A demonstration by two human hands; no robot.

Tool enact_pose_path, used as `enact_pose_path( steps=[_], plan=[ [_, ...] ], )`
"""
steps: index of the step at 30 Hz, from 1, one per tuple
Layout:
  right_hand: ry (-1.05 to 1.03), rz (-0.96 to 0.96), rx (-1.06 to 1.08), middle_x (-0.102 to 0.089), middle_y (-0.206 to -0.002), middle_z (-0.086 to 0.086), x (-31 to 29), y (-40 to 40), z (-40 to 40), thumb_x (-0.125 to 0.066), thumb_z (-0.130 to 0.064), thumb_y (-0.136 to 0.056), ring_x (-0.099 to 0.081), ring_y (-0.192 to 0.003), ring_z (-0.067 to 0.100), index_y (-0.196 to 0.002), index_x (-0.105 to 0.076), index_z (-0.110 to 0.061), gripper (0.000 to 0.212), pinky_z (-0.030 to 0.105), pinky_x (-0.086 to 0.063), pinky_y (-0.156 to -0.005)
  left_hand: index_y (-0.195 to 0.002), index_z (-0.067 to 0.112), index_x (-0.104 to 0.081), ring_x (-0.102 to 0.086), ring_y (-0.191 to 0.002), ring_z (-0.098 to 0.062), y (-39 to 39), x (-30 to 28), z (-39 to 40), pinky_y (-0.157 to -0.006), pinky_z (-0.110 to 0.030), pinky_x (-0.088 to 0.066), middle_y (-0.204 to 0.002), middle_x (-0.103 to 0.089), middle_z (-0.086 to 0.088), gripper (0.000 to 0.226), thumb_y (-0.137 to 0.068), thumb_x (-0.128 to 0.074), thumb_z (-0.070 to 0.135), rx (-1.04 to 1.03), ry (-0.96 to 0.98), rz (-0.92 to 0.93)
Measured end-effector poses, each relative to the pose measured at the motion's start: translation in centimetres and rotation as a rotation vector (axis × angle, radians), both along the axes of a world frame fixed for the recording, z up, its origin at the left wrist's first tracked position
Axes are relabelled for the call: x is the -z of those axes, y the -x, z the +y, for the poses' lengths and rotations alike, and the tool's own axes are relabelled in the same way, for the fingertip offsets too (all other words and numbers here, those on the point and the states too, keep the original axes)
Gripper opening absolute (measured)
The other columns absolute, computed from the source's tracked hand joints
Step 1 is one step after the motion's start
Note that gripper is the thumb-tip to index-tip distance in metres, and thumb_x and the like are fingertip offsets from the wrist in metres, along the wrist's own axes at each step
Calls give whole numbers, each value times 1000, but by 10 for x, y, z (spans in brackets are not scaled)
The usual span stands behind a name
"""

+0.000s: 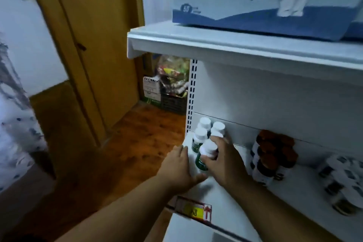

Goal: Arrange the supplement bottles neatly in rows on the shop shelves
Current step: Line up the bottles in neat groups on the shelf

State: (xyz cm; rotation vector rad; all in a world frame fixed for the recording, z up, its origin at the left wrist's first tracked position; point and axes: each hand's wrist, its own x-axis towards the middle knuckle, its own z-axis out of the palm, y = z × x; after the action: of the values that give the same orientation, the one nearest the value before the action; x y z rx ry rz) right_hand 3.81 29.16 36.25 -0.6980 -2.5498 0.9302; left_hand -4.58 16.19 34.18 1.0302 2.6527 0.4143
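Held a green bottle (205,155) with a white cap in the right hand (225,165), fingers curled round it, at the left end of the white shelf (222,198). Tilted a bit, cap leaning back toward the shelf wall, bottom end toward the front edge. Rested the left hand (180,167) flat on the shelf just beside the bottle on its left, fingers straight, holding nothing. Stood three more white-capped bottles (208,129) upright right behind the held one, close together near the back corner. Stood brown-capped bottles (273,155) well off to the right, and more blurry bottles (341,184) farther right again. Right hand nearer, already on the bottle. Probably needed only a tip upright and a small push back, in line with the three behind.
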Motion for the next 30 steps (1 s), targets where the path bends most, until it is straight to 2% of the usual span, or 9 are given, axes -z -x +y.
enact_pose_path(
  steps=[4, 9, 13, 15, 18, 20, 23, 26, 30],
  plan=[
    [-81, -74, 77, -47, -131, 0, 3, 34, -18, -75, -27, -77, -55, -113, 22, -129, -54, -23, 55, 27, -43, -95, -155, 10, -2, 5, -151, -26, 52, 33, 10, -122, -43, -5, -164, 1, -11, 121, -71, -39, 89, 122, 99, 19],
    [-201, -253, 189, -48, -133, 0, -1, 57, -42, -66, -33, -83, -44, -122, 21, -139, -43, -29, 61, 30, -38, -102, -155, 15, 5, 19, -148, -26, 79, 49, 14, -122, -44, 2, -163, 14, -10, 102, -80, -25, 77, 309, 18, 40],
    [-184, -252, 316, -45, -136, -1, -6, 54, -55, -69, -35, -80, -43, -125, 22, -141, -39, -29, 68, 35, -40, -105, -156, 16, 4, 18, -149, -25, 89, 49, 12, -122, -45, -3, -163, 12, -10, 101, -80, -21, 78, 405, -17, 35],
    [-205, -210, 359, -47, -135, -2, -8, 48, -62, -68, -36, -80, -45, -124, 20, -137, -43, -30, 63, 34, -41, -103, -156, 17, 2, 14, -150, -23, 92, 45, 7, -122, -44, -5, -164, 8, -8, 103, -79, -22, 81, 428, -17, 23],
    [-226, -189, 400, -47, -135, -2, -13, 34, -73, -68, -37, -83, -45, -123, 19, -136, -46, -26, 58, 33, -40, -104, -156, 14, -7, 1, -151, -22, 93, 31, -9, -123, -40, -8, -164, -4, -7, 99, -85, -37, 75, 435, -72, -2],
    [-244, -178, 424, -46, -135, -2, -13, 21, -76, -67, -38, -84, -44, -124, 18, -136, -47, -24, 58, 32, -39, -105, -153, 15, -21, -17, -148, -20, 92, 22, -25, -120, -32, -16, -161, -22, -5, 88, -87, -47, 67, 425, -235, 4],
    [-268, -117, 477, -52, -129, -1, -17, 2, -79, -68, -38, -82, -49, -120, 19, -132, -50, -24, 55, 31, -41, -98, -141, 21, -43, -42, -130, -17, 88, 2, -42, -107, -26, -30, -141, -49, -1, 67, -85, -56, 54, 490, -492, 7],
    [-323, -97, 552, -56, -126, 5, -23, -18, -83, -65, -43, -78, -56, -114, 27, -129, -50, -24, 57, 39, -47, -90, -136, 27, -46, -45, -125, -13, 71, -20, -42, -105, -30, -39, -135, -52, 5, 57, -86, -49, 55, 604, -588, 51],
    [-291, -130, 674, -41, -145, 6, -34, -72, -95, -59, -52, -79, -49, -124, 30, -140, -43, -30, 67, 48, -46, -97, -132, 25, -47, -47, -121, -15, 19, -40, -32, -101, -26, -37, -131, -53, 3, 51, -87, -57, 46, 770, -647, 51]
  ],
)
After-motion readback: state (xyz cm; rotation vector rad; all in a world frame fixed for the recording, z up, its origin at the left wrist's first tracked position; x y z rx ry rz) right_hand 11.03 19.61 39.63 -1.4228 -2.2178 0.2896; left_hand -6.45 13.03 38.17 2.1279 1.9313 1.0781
